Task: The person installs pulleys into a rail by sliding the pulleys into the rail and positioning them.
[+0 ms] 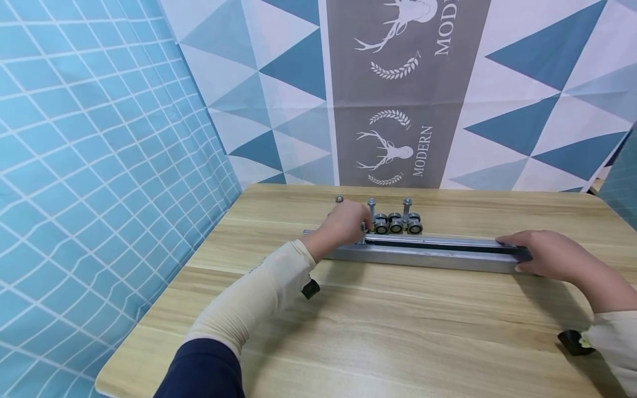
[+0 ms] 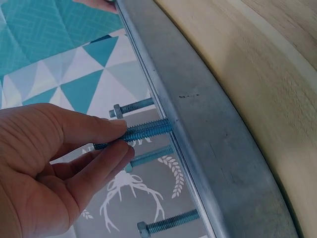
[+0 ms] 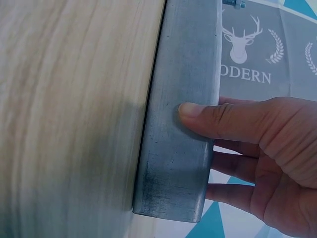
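A long grey metal rail [image 1: 423,254], with a slot along its top, lies across the wooden table. My left hand [image 1: 343,224] is over the rail's left part; in the left wrist view its thumb and fingers pinch a threaded bolt [image 2: 148,130] that stands out from the slotted side. Whatever the bolt's lower end joins is hidden by the rail. At the rail's other end, my right hand [image 1: 552,257] grips it, with the thumb [image 3: 193,111] on the near face and the fingers over the far side.
Behind the rail, several wheeled roller hangers [image 1: 395,225] with upright bolts stand in a row. More bolts [image 2: 173,223] show past the rail in the left wrist view. A patterned cloth [image 1: 398,110] hangs behind the wooden table [image 1: 398,331], and blue checked cloth [image 1: 89,166] hangs at left.
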A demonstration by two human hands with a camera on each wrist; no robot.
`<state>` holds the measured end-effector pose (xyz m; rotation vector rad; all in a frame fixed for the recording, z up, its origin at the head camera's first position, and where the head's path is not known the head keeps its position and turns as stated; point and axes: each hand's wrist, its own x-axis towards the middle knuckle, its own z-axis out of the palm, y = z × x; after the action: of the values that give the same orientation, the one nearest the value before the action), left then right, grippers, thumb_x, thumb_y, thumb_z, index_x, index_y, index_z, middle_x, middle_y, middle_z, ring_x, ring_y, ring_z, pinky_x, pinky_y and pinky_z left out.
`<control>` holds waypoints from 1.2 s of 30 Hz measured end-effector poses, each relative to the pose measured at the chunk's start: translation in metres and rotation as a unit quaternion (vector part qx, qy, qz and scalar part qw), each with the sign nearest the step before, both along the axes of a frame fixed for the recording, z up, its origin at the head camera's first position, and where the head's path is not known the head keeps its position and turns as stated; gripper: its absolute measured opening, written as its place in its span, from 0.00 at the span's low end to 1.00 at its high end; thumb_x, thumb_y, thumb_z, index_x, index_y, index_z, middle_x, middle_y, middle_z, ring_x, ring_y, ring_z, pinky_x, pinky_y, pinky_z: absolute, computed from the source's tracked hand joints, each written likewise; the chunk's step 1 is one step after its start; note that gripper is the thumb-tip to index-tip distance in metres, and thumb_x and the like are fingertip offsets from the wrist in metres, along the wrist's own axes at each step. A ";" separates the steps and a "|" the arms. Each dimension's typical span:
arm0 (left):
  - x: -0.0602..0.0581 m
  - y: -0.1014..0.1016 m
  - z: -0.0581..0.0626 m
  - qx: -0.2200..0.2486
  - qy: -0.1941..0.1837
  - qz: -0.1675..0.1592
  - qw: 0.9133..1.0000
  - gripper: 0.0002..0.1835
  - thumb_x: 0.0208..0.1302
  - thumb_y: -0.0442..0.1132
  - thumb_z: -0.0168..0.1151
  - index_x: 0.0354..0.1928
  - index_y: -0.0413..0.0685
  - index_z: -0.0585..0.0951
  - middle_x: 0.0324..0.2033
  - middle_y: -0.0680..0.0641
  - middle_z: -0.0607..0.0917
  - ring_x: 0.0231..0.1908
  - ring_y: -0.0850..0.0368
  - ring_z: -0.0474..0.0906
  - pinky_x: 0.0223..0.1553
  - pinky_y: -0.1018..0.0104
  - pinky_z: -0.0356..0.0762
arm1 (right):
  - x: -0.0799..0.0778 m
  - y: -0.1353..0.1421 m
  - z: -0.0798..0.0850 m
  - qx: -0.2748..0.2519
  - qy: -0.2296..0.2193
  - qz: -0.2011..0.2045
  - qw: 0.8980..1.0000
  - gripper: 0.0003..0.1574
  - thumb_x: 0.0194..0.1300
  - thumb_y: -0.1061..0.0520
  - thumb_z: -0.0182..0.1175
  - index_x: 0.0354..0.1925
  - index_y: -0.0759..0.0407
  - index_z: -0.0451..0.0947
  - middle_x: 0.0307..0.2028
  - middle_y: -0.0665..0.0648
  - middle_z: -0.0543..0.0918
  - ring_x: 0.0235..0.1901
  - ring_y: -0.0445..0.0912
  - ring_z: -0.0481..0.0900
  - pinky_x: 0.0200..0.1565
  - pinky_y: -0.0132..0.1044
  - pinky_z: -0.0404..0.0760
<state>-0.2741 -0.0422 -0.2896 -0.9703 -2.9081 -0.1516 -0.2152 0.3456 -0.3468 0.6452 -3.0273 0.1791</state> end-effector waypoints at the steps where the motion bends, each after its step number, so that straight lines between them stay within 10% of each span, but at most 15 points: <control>1: 0.000 0.001 -0.001 0.000 0.001 -0.002 1.000 0.17 0.52 0.24 0.61 0.39 0.50 0.89 0.38 0.54 0.88 0.40 0.59 0.82 0.41 0.68 0.79 | 0.000 0.000 0.000 0.000 -0.001 0.000 1.000 0.39 0.43 0.65 0.77 0.56 0.71 0.77 0.50 0.74 0.80 0.50 0.70 0.76 0.46 0.62 0.75; 36: 0.001 0.036 -0.005 0.010 0.021 -0.040 0.999 0.18 0.51 0.24 0.60 0.40 0.51 0.89 0.39 0.55 0.88 0.41 0.61 0.82 0.50 0.67 0.76 | 0.000 -0.001 0.002 -0.004 -0.004 -0.005 1.000 0.39 0.44 0.64 0.77 0.57 0.70 0.77 0.51 0.74 0.79 0.50 0.70 0.76 0.46 0.62 0.75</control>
<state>-0.2733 -0.0060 -0.2950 -1.0744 -2.8258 -0.1626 -0.2151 0.3442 -0.3450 0.6291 -3.0353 0.1953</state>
